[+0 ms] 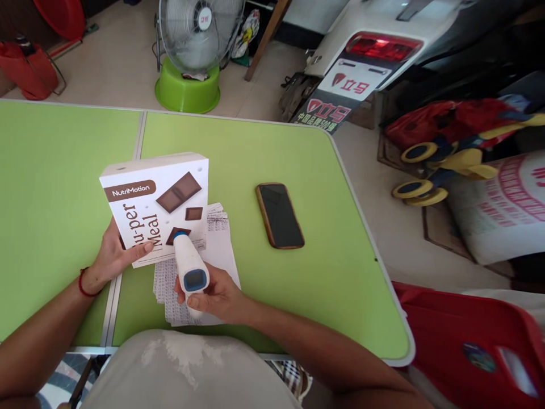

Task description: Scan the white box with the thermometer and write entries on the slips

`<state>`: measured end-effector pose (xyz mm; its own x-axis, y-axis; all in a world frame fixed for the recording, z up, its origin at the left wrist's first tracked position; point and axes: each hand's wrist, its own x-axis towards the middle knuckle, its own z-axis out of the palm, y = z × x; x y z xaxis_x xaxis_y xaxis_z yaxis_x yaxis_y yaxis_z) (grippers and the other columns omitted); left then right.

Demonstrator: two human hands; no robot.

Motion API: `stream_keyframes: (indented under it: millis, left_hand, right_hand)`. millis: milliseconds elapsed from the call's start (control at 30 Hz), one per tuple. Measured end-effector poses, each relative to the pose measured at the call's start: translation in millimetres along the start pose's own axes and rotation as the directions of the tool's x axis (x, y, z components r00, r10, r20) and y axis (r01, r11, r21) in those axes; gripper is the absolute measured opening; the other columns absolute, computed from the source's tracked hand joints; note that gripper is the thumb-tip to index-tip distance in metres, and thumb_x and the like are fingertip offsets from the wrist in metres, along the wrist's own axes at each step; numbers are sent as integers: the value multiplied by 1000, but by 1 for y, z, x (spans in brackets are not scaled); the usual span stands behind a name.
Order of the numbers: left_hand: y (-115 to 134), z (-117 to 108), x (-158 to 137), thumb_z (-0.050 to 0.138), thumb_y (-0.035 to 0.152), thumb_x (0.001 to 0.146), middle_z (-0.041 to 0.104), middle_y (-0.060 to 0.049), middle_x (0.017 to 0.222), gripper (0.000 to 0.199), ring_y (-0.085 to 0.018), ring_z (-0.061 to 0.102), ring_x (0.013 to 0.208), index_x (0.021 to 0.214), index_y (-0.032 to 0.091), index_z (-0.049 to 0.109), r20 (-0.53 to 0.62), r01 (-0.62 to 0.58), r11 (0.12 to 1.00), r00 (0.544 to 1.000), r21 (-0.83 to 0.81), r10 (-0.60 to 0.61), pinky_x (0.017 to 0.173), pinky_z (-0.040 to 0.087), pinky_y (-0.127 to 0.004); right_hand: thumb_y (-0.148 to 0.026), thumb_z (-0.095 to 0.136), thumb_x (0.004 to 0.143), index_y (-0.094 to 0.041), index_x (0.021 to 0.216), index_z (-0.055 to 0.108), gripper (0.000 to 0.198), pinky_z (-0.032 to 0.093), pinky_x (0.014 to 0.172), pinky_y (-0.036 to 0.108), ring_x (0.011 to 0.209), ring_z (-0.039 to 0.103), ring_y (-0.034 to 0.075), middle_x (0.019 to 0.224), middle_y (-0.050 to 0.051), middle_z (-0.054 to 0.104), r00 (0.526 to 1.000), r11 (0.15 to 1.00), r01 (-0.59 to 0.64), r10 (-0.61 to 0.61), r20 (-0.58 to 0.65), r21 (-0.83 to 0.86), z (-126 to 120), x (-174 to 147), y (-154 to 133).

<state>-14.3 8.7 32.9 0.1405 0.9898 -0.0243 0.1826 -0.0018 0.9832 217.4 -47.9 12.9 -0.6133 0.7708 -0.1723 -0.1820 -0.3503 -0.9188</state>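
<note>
A white NutriMotion meal box (170, 187) with brown pictures is tilted up above the green table (349, 295). My left hand (119, 250) grips its lower left corner, thumb across the front and the other fingers hidden behind. My right hand (217, 295) is wrapped round the handle of a white infrared thermometer (190, 261) with a blue-rimmed display. The thermometer's blue front end points at the lower part of the box; whether they touch I cannot tell. Beneath both lie several sheets of paper (225, 255) covered with small writing, partly hidden by the box and my right hand.
A dark-screened phone (280, 216) in a brown case lies right of the papers. Past the table's far edge, a fan (200, 34) stands on a green tub (187, 94). A white scooter (383, 51) is parked at upper right, and a red chair (468, 341) stands at lower right.
</note>
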Motion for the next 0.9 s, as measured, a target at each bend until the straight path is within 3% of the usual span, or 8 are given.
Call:
stream_keyframes:
  millis: [900]
  left_hand:
    - [-3,-5,2,82,40,67,69,-12,102,51,-28,67,89,103,16,56,10,3,1000,1000,23,-3,75,58,-40]
  right_hand:
    - [-58,73,75,-19,92,55,45,46,66,28,73,56,13,81,1,61,1000,1000,-27,27,-6,-7,0,0,0]
